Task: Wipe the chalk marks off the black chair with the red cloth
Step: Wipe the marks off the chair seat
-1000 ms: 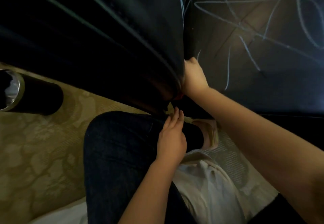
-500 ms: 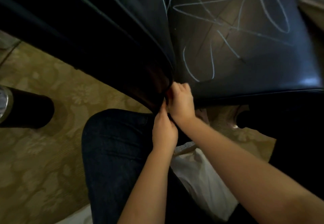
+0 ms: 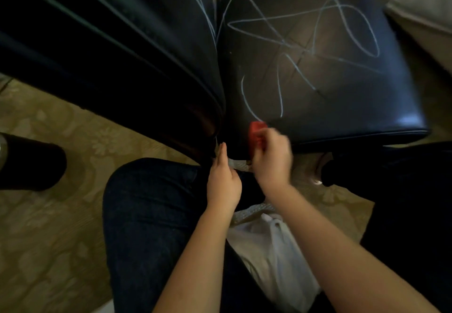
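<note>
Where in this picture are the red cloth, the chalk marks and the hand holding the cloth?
red cloth [image 3: 256, 131]: head view, on the red fold showing above the fingers.
chalk marks [image 3: 305, 50]: head view, where several lines cross.
right hand [image 3: 272, 159]: head view, on the back of the hand.

The chair back [image 3: 110, 43] stands left of the seat [image 3: 342, 97], meeting it along the seat's left edge, and chalk marks [image 3: 303, 50] lie across the seat's middle. At the seat's near-left corner the right hand [image 3: 271, 158] holds the cloth [image 3: 255, 134]. The left hand [image 3: 222, 180] is just left of it, and a bag [image 3: 274, 251] lies nearer, between the forearms.
</note>
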